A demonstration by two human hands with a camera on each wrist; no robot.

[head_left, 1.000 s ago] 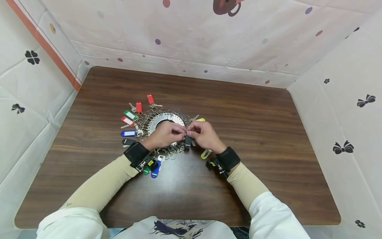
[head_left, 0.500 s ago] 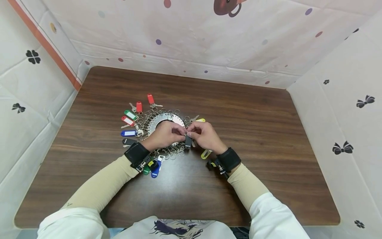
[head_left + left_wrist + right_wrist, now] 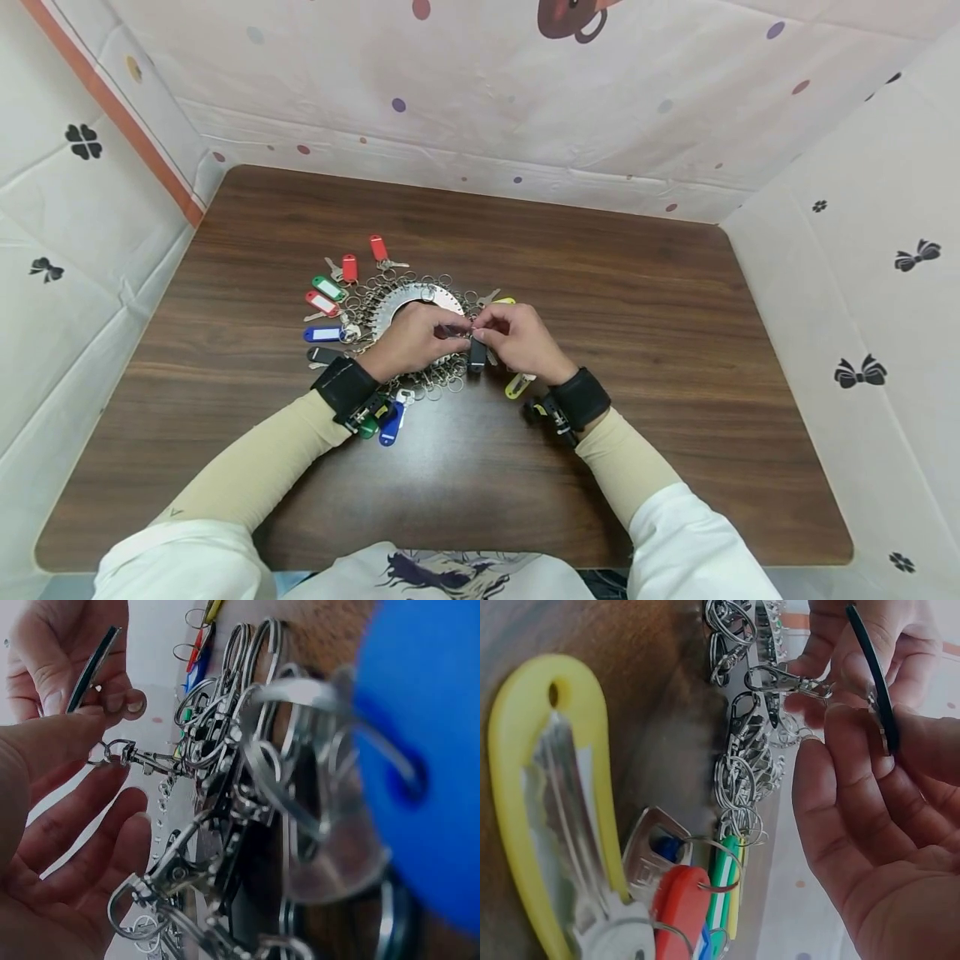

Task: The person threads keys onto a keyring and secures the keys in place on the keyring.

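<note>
In the head view both hands meet over the right side of a round metal key rack (image 3: 401,297) edged with small clips and split rings. My right hand (image 3: 519,340) pinches a black key tag (image 3: 477,357) between thumb and forefinger, and a key hangs beside it. Seen edge-on from the left wrist, the tag (image 3: 91,671) stands above a small ring (image 3: 97,754). My left hand (image 3: 415,335) holds that ring between thumb and fingertips. The ring joins a metal clip (image 3: 146,759) leading to the rack.
Red tags (image 3: 349,268), a green tag (image 3: 328,289), blue tags (image 3: 323,334) and another black tag (image 3: 322,356) fan out on the left with keys. A yellow tag (image 3: 519,386) lies under the right wrist. Brown wooden table (image 3: 637,292); patterned cloth walls surround it.
My right hand and the black tag have shifted slightly to the right. The left thumb and forefinger have parted a little. The rack and the other tags stay in place.
</note>
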